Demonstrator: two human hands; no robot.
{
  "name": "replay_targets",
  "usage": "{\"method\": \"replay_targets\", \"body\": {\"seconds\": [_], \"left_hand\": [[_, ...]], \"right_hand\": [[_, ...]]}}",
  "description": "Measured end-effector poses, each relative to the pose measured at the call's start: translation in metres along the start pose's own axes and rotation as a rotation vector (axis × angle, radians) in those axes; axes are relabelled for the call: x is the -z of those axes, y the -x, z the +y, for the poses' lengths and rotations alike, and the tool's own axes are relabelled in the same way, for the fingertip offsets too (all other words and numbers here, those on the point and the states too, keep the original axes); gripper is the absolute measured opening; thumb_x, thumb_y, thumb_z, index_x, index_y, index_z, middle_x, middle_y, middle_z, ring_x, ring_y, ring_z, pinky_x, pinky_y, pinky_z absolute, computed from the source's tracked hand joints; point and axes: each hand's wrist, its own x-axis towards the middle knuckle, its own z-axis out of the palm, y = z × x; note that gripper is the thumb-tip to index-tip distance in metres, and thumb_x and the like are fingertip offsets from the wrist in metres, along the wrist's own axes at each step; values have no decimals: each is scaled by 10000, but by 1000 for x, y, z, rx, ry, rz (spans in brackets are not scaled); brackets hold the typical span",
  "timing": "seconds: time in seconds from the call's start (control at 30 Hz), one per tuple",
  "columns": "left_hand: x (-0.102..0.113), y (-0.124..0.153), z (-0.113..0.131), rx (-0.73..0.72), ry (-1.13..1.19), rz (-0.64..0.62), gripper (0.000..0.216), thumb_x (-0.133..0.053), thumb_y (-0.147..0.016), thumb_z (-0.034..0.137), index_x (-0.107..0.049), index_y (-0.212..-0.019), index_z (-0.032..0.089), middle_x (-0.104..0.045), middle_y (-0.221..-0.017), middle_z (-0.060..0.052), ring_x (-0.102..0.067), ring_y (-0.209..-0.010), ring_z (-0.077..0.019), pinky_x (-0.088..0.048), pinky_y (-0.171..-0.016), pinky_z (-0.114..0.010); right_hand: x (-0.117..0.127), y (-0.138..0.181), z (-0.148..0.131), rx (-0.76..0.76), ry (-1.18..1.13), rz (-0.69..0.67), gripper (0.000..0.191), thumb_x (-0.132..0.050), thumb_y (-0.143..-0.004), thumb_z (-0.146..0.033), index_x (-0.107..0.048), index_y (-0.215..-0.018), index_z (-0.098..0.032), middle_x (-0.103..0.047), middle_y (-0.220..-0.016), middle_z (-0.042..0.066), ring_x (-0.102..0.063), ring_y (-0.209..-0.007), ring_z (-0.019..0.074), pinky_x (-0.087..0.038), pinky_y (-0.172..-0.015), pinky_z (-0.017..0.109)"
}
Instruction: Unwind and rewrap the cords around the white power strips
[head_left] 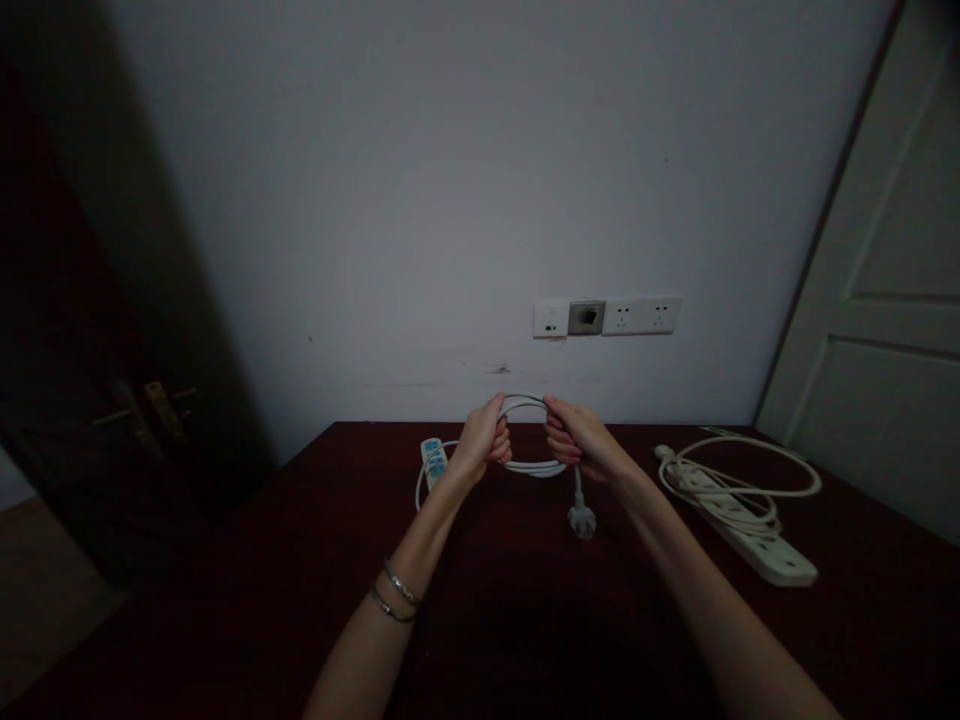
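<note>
A white power cord (534,468) is bent into a ring of several turns between my two hands. My left hand (485,440) is closed around the left side of the coil. On the opposite side my right hand (581,437) grips it, fingers curled in. Below the right hand dangles the cord's grey plug (581,520), prongs showing. Just behind my left forearm lies a white power strip with blue sockets (433,458), partly hidden; a loop of cord runs beside it.
On the dark red table (525,620), at the right, lies a larger white power strip (772,560) with its cord (739,490) heaped on top. Wall sockets (641,316) sit above the table's back edge. A white door (892,370) stands at the right, a dark door with a handle (161,410) at the left.
</note>
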Motion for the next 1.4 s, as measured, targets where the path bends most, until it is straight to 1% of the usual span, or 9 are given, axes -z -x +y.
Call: {"method": "replay_targets", "body": {"seconds": [0.2, 0.37, 0.53, 0.7, 0.87, 0.93, 1.07, 1.27, 1.4], "left_hand": [[4, -13, -25, -300, -466, 404, 515, -394, -824, 520, -303, -427, 205, -266, -343, 52, -304, -326, -74, -222, -380, -219], [12, -22, -30, -360, -643, 502, 523, -337, -836, 503, -315, -410, 201, -300, -358, 29, -346, -370, -88, -210, -397, -229], [10, -21, -19, -277, -535, 394, 486, -317, -846, 459, -394, -452, 187, -294, -318, 46, -326, -298, -83, -211, -362, -212], [9, -11, -2, -73, -191, 103, 386, -426, -808, 400, -461, -504, 164, -262, -329, 81, -270, -270, -58, -327, -378, -198], [11, -6, 11, 149, 115, -156, 482, -341, -850, 511, -470, -548, 158, -268, -366, 82, -259, -289, -51, -389, -413, -218], [8, -5, 10, 180, 182, -154, 516, -342, -841, 569, -406, -520, 171, -233, -363, 91, -209, -280, -39, -308, -352, -186], [-1, -5, -1, 21, 134, 75, 546, -532, -768, 560, -236, -483, 199, -174, -349, 109, -143, -269, -13, -87, -302, -155], [-5, -5, -9, -64, 64, 131, 531, -551, -761, 542, -242, -495, 203, -173, -345, 117, -143, -268, -14, -99, -297, -157], [4, -7, -6, -68, -107, 62, 494, -454, -799, 564, -381, -503, 175, -344, -371, 63, -331, -291, -52, -299, -336, -178]], "right_hand": [[-6, -6, 9, 2, -19, 160, 482, -553, -792, -461, -285, -483, -206, -212, -341, -115, -153, -256, 12, -110, -248, 135], [-14, -7, 14, 53, 1, 216, 486, -579, -766, -437, -273, -466, -208, -213, -338, -115, -163, -247, 8, -111, -248, 137], [-16, -3, 8, 39, 14, 166, 455, -568, -767, -405, -283, -474, -204, -223, -340, -115, -156, -249, 6, -103, -253, 135], [-8, 0, 1, -25, -96, 91, 434, -571, -767, -403, -312, -486, -197, -238, -339, -111, -149, -267, 12, -105, -264, 139], [-3, -4, 3, -74, -163, 39, 453, -582, -748, -493, -339, -503, -200, -257, -340, -99, -261, -293, 39, -250, -307, 157], [-4, -5, 4, -116, -190, 18, 489, -554, -746, -560, -334, -499, -199, -254, -339, -98, -247, -287, 37, -242, -304, 160], [-8, -5, 7, -120, -241, 11, 535, -529, -777, -564, -281, -474, -198, -206, -326, -105, -154, -263, 21, -148, -277, 152], [-9, -3, 8, -147, -283, 5, 523, -540, -803, -526, -282, -495, -192, -205, -338, -113, -130, -264, 12, -114, -273, 138], [-1, -1, 3, -215, -330, -108, 531, -506, -812, -561, -287, -507, -186, -205, -342, -112, -122, -281, 15, -143, -288, 133]]}}
